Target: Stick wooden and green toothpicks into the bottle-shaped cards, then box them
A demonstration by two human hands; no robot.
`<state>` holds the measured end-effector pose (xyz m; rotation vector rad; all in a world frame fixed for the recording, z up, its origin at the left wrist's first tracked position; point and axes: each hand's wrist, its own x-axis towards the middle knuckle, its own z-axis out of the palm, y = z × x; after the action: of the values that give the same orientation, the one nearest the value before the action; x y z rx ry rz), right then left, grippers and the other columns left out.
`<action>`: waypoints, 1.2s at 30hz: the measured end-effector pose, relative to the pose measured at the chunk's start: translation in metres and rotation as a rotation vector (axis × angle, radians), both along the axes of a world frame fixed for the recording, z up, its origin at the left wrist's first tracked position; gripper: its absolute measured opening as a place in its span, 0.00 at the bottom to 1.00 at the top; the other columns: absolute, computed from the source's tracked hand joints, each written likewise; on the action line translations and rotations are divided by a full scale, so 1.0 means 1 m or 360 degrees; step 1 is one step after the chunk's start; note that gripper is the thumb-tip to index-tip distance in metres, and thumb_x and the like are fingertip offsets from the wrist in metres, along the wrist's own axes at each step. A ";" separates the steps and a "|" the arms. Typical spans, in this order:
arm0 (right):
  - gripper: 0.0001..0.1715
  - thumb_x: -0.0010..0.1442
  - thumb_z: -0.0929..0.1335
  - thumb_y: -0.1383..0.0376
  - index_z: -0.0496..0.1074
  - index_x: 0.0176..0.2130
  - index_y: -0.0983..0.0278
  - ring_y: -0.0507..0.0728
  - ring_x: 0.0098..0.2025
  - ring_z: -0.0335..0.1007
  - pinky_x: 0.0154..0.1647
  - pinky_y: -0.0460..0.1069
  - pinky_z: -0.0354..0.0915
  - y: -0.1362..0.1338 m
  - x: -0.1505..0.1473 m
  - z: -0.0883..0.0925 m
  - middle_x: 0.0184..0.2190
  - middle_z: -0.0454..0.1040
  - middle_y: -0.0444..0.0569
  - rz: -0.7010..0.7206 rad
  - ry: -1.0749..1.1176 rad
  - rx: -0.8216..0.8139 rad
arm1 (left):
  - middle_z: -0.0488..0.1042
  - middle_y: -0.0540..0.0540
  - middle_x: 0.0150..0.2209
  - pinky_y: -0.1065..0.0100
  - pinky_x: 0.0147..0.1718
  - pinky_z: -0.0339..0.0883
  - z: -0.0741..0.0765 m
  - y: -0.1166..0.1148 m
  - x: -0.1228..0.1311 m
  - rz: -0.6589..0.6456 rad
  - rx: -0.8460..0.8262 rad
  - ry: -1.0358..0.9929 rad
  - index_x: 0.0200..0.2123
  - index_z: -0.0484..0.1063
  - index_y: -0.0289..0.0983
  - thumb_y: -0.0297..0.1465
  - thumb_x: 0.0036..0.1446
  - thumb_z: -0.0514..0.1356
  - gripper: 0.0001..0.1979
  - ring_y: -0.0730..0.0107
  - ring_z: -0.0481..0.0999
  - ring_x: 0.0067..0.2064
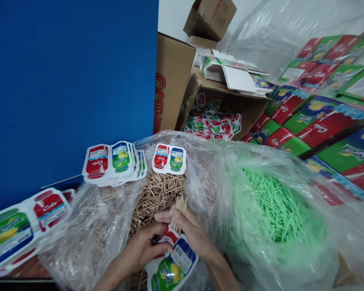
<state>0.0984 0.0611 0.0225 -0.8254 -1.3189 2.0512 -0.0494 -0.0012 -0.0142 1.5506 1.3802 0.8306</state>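
Observation:
My left hand (141,246) is closed on a printed packet (171,266) with a red cola half and a green lemon-soda half, holding it at its top. My right hand (189,230) pinches a small bundle of brown sticks (178,212) whose lower ends go into the packet's mouth. Both hands hover over a clear plastic bag (87,230) full of loose brown sticks (157,194). One filled packet (169,158) lies on the stick pile just beyond my hands.
A fanned stack of packets (113,162) rests at the bag's far left, and more packets (21,228) lie at the left edge. A bag of green sticks (273,206) sits to the right. Printed cartons (321,121) and cardboard boxes (172,81) stand behind, with a blue panel (69,81) on the left.

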 end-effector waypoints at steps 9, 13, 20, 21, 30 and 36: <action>0.16 0.63 0.61 0.54 0.71 0.40 0.62 0.57 0.50 0.71 0.54 0.54 0.61 0.001 0.006 -0.003 0.48 0.75 0.50 0.0131 -0.0071 0.0287 | 0.78 0.51 0.25 0.74 0.24 0.66 -0.011 -0.005 0.000 0.0478 -0.0232 -0.0595 0.31 0.78 0.38 0.35 0.45 0.66 0.09 0.69 0.72 0.24; 0.11 0.64 0.62 0.60 0.71 0.41 0.60 0.56 0.50 0.69 0.52 0.52 0.62 0.005 0.014 0.003 0.48 0.74 0.48 0.0171 -0.0175 0.0573 | 0.79 0.49 0.32 0.71 0.33 0.68 -0.006 -0.005 -0.001 0.0485 -0.0044 -0.0478 0.33 0.78 0.40 0.35 0.48 0.64 0.09 0.64 0.75 0.33; 0.30 0.65 0.60 0.67 0.48 0.63 0.52 0.56 0.58 0.62 0.58 0.55 0.59 -0.009 0.018 0.005 0.60 0.61 0.49 0.0013 -0.0290 0.1043 | 0.79 0.45 0.42 0.67 0.45 0.64 0.007 -0.003 0.003 0.0362 0.0064 -0.0319 0.43 0.77 0.39 0.38 0.61 0.51 0.17 0.62 0.75 0.42; 0.35 0.65 0.59 0.68 0.40 0.64 0.49 0.56 0.60 0.58 0.59 0.57 0.58 -0.012 0.019 0.004 0.63 0.55 0.49 -0.0071 -0.0249 0.1089 | 0.79 0.45 0.42 0.67 0.44 0.65 0.006 -0.003 0.003 0.0398 0.0039 -0.0351 0.42 0.78 0.39 0.39 0.60 0.52 0.18 0.61 0.75 0.42; 0.26 0.62 0.62 0.70 0.62 0.58 0.56 0.59 0.60 0.59 0.60 0.58 0.57 -0.015 0.024 0.012 0.57 0.66 0.49 0.0031 -0.0578 0.1716 | 0.81 0.46 0.32 0.66 0.36 0.70 0.004 -0.002 0.004 0.0582 -0.0195 -0.0697 0.38 0.79 0.36 0.52 0.51 0.56 0.27 0.60 0.77 0.34; 0.19 0.59 0.66 0.67 0.68 0.51 0.59 0.58 0.52 0.68 0.53 0.52 0.64 -0.016 0.024 0.002 0.50 0.72 0.51 -0.0257 -0.0601 0.1385 | 0.82 0.46 0.33 0.64 0.35 0.73 0.004 0.000 0.004 0.0823 -0.0395 -0.0986 0.36 0.78 0.37 0.54 0.43 0.61 0.28 0.58 0.79 0.35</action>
<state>0.1224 0.0448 0.0247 -0.8633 -2.0313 1.0237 -0.0455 -0.0013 -0.0104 0.6519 1.3488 1.2629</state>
